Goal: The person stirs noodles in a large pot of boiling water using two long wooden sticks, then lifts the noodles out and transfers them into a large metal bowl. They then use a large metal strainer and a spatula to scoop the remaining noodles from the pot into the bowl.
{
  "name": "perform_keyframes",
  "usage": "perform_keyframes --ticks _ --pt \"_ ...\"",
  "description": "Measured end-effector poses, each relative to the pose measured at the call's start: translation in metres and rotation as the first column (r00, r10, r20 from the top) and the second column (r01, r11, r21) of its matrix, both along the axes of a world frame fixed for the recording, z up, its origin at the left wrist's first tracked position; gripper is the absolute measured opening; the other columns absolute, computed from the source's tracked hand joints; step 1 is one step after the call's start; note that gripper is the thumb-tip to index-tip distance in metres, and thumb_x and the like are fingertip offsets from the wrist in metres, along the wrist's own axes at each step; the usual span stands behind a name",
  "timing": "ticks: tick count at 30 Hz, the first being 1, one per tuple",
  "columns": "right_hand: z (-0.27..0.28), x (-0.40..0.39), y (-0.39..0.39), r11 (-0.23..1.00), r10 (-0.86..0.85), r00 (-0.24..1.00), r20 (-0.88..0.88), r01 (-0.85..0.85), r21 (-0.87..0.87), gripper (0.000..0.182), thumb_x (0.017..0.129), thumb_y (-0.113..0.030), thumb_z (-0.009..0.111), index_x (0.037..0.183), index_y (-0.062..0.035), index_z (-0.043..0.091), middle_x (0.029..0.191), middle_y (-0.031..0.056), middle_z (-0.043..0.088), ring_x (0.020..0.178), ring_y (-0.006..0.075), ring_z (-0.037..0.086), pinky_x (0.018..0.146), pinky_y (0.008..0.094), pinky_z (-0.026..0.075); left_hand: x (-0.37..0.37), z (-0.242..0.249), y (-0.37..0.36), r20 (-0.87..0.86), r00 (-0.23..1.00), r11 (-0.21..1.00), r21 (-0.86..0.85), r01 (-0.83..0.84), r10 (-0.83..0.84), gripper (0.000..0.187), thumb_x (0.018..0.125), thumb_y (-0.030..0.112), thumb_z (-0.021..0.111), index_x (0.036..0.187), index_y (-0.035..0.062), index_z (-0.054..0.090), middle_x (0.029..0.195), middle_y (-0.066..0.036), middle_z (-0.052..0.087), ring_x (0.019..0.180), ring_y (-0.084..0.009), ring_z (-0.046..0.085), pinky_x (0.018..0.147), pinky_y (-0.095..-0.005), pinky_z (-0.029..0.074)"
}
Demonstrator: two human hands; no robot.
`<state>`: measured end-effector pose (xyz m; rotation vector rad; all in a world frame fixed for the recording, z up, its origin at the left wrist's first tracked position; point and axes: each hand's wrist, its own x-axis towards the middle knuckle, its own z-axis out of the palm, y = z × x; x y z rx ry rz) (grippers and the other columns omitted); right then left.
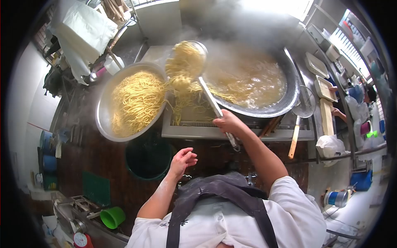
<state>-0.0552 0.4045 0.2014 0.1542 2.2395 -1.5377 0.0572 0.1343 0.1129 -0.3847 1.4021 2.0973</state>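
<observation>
My right hand [229,123] is closed round the metal handle of a strainer [199,53]. Yellow noodles [184,62] fill the strainer and hang from it, between a metal bowl [103,120] and a big round wok [292,89]. More noodles [138,101] are heaped in the bowl at the left. Brown liquid [256,84] bubbles and steams in the wok, with some noodles at its left edge. My left hand [183,162] is in front of my body, holding nothing, its fingers loosely bent and partly apart.
A second strainer [304,105] with a wooden handle lies right of the wok. Below the bowl stands a dark green bin [149,159]. A green bucket [112,217] is at the lower left. Another person's hands [339,114] show by trays at the far right.
</observation>
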Motion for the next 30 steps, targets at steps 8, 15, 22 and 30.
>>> perform_keyframes --ticks 8,15,22,30 --pt "-0.028 -0.051 -0.088 0.825 0.318 0.865 -0.389 -0.051 0.562 0.024 0.087 -0.009 0.056 0.107 0.0027 0.050 0.090 0.0296 0.067 0.084 0.0465 0.067 0.073 0.0548 0.052 -0.029 0.028 0.033 -0.113 0.991 0.998 -0.001 0.067 -0.067 0.038 0.099 0.024 0.060 0.129 0.0018 0.054 0.106 -0.012 0.067 0.091 -0.0203 0.068 0.083 -0.0329 0.057" --pt "-0.047 -0.092 0.089 0.775 -0.070 0.778 -0.624 0.436 0.456 0.031 0.093 -0.019 0.057 0.121 -0.0063 0.053 0.085 0.0280 0.067 0.078 0.0461 0.066 0.069 0.0558 0.051 -0.015 -0.011 0.017 0.035 0.988 0.988 -0.051 -0.147 0.149 0.034 0.100 0.021 0.056 0.129 0.0042 0.053 0.104 -0.011 0.066 0.092 -0.0235 0.066 0.085 -0.0402 0.056" --pt "-0.046 -0.177 0.369 0.444 -0.343 0.852 -0.396 0.518 0.731 0.034 0.093 -0.012 0.053 0.121 0.0066 0.051 0.106 0.0308 0.066 0.101 0.0436 0.066 0.084 0.0508 0.052 -0.025 -0.027 0.041 0.141 0.941 0.950 -0.098 -0.297 0.309 0.032 0.100 0.021 0.056 0.128 0.0050 0.052 0.103 -0.013 0.065 0.090 -0.0246 0.066 0.082 -0.0421 0.056" --pt "-0.128 -0.326 0.401 0.560 -0.320 0.944 -0.078 0.255 0.788 0.034 0.090 -0.007 0.051 0.122 0.0063 0.056 0.107 0.0238 0.070 0.089 0.0344 0.072 0.070 0.0430 0.060 -0.017 -0.024 0.075 0.242 0.904 0.929 -0.207 -0.306 0.352 0.037 0.100 0.020 0.057 0.131 0.0022 0.048 0.107 -0.014 0.064 0.092 -0.0243 0.066 0.084 -0.0406 0.055"
